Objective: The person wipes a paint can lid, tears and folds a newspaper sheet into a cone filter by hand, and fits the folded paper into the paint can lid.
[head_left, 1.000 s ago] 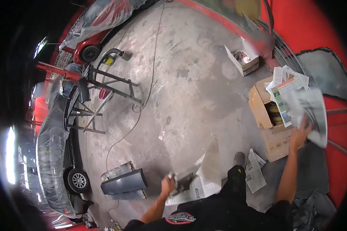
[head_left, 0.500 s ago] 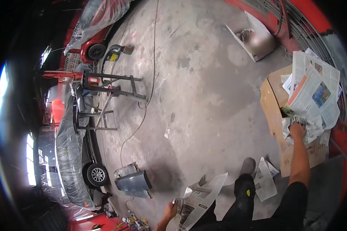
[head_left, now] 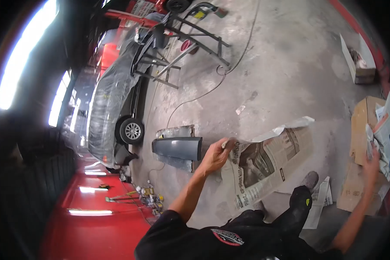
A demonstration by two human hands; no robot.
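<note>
My left hand [head_left: 219, 154] is closed on the upper left corner of a newspaper sheet [head_left: 268, 158]. The sheet hangs spread out in front of my legs, its pale top edge curling. Far to the right, my right hand [head_left: 370, 160] reaches to a pile of crumpled newspapers [head_left: 383, 130], fingers closed on some of the paper and slightly blurred. That pile lies on a brown cardboard box [head_left: 362, 119]. Another newspaper piece [head_left: 320, 201] is on the floor beside my shoe [head_left: 310, 180].
A dark painted panel [head_left: 177, 148] rests on a support at left. Behind it stands a plastic-covered car [head_left: 112, 112]. A metal stand [head_left: 203, 45] and a cable [head_left: 208, 89] are farther off. An open carton [head_left: 359, 65] sits at upper right; several tools [head_left: 147, 199] lie lower left.
My left hand has risen and moved inward, lifting the newspaper sheet into fuller view. The camera has turned left. My right hand stays at the newspaper pile.
</note>
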